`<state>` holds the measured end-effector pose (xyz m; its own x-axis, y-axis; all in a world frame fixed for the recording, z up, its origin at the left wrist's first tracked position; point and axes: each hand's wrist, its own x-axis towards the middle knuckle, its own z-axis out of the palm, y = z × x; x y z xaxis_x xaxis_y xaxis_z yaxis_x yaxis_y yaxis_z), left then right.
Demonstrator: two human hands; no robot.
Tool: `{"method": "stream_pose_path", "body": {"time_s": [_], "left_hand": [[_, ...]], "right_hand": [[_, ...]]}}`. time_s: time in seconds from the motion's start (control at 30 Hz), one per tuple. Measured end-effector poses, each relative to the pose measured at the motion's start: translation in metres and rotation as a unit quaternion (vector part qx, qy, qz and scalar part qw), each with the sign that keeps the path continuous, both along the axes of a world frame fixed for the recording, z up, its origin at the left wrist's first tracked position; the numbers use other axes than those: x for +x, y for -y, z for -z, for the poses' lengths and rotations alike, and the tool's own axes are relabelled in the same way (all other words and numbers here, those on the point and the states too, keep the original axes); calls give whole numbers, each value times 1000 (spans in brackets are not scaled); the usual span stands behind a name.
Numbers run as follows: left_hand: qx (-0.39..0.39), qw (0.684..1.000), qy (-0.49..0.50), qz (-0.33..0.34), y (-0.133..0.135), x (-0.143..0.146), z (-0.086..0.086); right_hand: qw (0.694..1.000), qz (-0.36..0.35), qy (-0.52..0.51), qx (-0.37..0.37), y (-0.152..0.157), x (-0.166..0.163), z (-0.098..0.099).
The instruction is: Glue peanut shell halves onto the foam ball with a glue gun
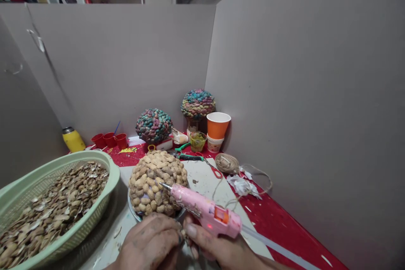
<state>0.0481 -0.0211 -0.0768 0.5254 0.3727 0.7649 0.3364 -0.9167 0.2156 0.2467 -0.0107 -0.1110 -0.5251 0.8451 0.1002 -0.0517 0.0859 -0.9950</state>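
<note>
My right hand (221, 247) grips a pink hot glue gun (205, 211) whose metal nozzle points left at a ball covered in beige nut shells (155, 181). The ball rests on a round plate (134, 211) in front of me. My left hand (150, 242) is curled at the near base of the ball, fingers pressed together beside my right thumb, pinching something small that I cannot make out. A clear glue stick (275, 248) sticks out behind the gun.
A pale green basket (109, 192) full of shells sits at left. Behind stand two painted shell balls (154, 124) (198, 103), an orange cup (218, 124), red cups (109, 139), a yellow bottle (73, 139), pliers, scissors (202, 159) and twine (227, 162). Grey partition walls enclose the red table.
</note>
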Motion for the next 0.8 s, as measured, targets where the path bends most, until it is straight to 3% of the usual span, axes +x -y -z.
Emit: {"method": "stream_pose_path", "body": {"time_s": [0.1,0.17,0.2,0.27,0.37,0.43,0.5,0.63,0.8], "left_hand": [[-88,996,32,0,4,0,-3],[-211,971,105,-27,7,1,-2],[-291,944,152,-45,8,2,-2],[-457,855,236,-64,10,4,0],[-614,719,325,-31,11,9,0],[-658,664,355,-1,11,12,-3],[-687,631,360,33,12,14,-6],[-727,582,354,86,12,16,-10],[-768,529,349,92,12,16,-13]], "right_hand": [[1000,-3,-11,19,0,1,2],[999,-8,-24,24,-1,2,3],[999,-7,-27,24,-2,3,4],[999,6,-33,19,-2,4,5],[998,12,-53,19,-2,5,4],[997,10,-68,23,-1,4,2],[997,13,-67,23,0,3,0],[999,12,-33,12,1,1,-2],[998,-3,-51,43,1,-1,-5]]}}
